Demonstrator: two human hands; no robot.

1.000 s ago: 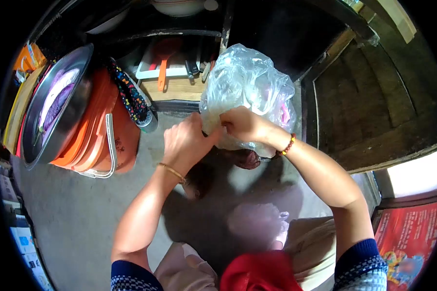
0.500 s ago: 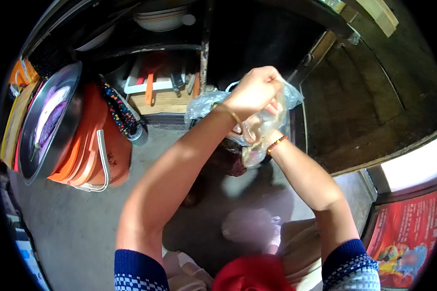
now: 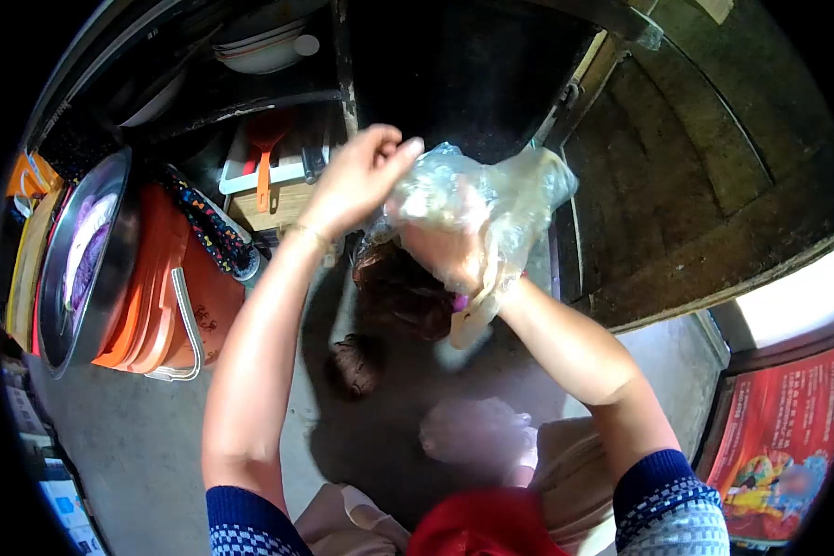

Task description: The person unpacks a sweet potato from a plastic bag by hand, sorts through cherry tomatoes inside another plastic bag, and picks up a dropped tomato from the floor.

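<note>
Bag of clear plastic [image 3: 521, 199] covers our right hand [image 3: 447, 248], the nearer one, above the floor [image 3: 162, 435] toward its far edge, long axis slanting up rightward, just right of our loosely curled left hand [image 3: 355, 183], though whether either grips it we cannot tell.

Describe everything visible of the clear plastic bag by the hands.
The clear plastic bag looks thin, see-through and crumpled, with bright glints along its folds. It is bunched around the right hand, which shows blurrily through the film, and a loose flap hangs down near the wrist. A small pink-purple patch shows by its lower part. The left hand is at its left edge; whether the fingertips touch it is unclear. No contents can be made out.
</note>
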